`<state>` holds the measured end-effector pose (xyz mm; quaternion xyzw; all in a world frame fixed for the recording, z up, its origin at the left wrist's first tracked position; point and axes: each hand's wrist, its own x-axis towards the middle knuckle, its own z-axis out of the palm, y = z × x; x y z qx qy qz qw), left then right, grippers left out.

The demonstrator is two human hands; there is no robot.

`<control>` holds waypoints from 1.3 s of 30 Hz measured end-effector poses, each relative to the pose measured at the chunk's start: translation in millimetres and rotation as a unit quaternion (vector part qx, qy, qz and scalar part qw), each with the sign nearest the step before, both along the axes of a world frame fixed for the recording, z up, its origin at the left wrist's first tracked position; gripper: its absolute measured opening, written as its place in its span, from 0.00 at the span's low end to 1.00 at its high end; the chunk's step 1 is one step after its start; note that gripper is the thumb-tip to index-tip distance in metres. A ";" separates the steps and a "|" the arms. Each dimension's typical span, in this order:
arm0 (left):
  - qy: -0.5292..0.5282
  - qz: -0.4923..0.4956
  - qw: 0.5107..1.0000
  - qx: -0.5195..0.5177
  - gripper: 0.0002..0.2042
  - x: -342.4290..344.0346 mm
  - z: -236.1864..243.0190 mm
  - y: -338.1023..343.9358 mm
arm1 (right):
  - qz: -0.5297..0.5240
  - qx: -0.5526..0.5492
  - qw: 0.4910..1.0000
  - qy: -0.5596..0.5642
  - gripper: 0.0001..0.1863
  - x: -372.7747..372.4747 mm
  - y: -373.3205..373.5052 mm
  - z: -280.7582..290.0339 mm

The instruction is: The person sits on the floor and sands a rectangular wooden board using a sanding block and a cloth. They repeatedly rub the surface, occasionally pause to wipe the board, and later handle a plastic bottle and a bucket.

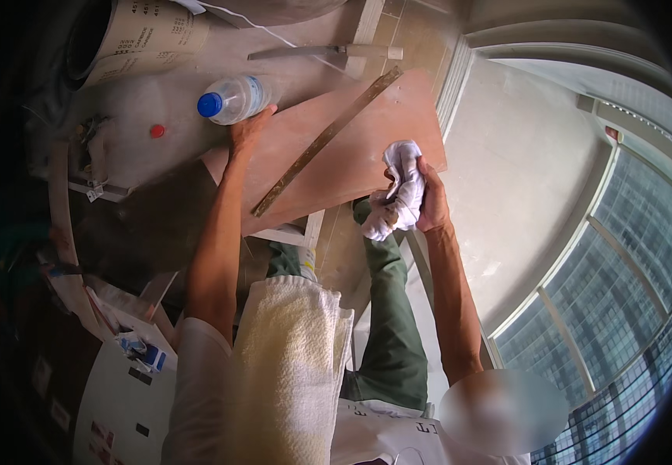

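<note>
My left hand (249, 130) is closed around the lower side of a clear plastic bottle (235, 101) with a blue cap; its fingers are mostly hidden behind the bottle. The bottle lies tilted, its cap toward the left, above a dusty work surface. In my right hand (433, 200) a crumpled white cloth (404, 186) with brownish stains is gripped and hangs down over the near edge of a reddish board (312, 174). A long, worn wooden strip (328, 139) lies diagonally across that board, between my two hands.
A sandpaper roll (150, 39) stands at the far left, with a small red cap (157, 131) nearer. A long-bladed hand tool (297, 52) with a pale handle lies behind the board. A pale wall (522, 155) and window (584, 310) are on the right. A cream towel (289, 349) hangs close to me.
</note>
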<state>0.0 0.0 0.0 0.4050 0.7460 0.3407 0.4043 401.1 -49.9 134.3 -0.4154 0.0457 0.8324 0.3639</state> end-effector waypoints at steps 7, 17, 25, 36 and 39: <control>0.231 0.143 0.954 0.125 0.21 35.6 62.9 -59.5 | -0.010 0.000 1.000 0.006 0.25 -0.2 -4.4 -1.7; 0.260 -0.128 0.957 0.031 0.17 165.5 78.8 -58.1 | 0.020 0.005 0.992 -0.123 0.29 1.6 11.6 3.2; 0.095 -0.205 0.969 -0.102 0.12 158.0 73.5 -72.8 | 0.070 0.074 0.959 -0.263 0.29 15.4 14.3 14.1; -0.081 -0.271 0.935 -0.212 0.18 173.4 72.1 -76.9 | 0.259 0.385 0.606 -0.646 0.15 -8.2 3.6 -12.4; -0.077 -0.262 0.933 -0.233 0.16 180.0 77.3 -71.0 | 0.306 0.495 0.478 -0.658 0.15 -8.4 -9.4 -50.0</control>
